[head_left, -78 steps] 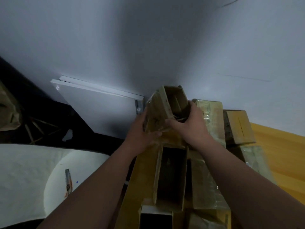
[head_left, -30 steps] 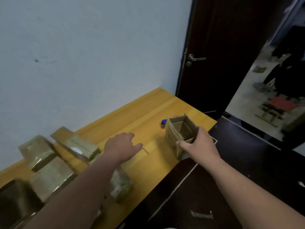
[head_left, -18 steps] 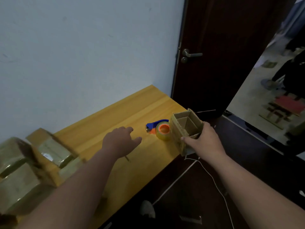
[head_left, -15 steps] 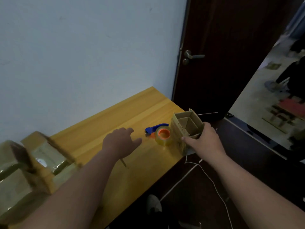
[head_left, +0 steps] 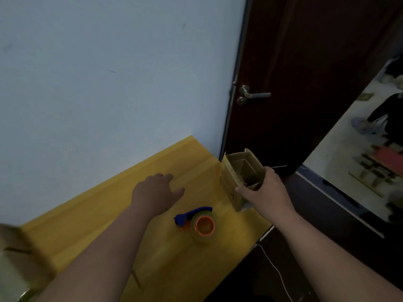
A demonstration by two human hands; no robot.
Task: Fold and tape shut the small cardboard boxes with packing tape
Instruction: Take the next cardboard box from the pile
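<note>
Clearly the open box (head_left: 241, 177), standing at the surface (head_left: 91, 216) edge beyond the tape dispenser (head_left: 199, 221), looks light and crushable; the right hand (head_left: 265, 194) pinches its near wall. Better hold the corners. The left hand (head_left: 156, 192) hovers spread, empty.

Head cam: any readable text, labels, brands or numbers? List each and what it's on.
None readable.
Open cardboard box in the right hand: faint dark marks on its side, too blurred to read.
Tape dispenser on the yellow table: no label visible.
Taped boxes at the left edge: blurred, nothing legible.
Wall and door: no signs.
</note>
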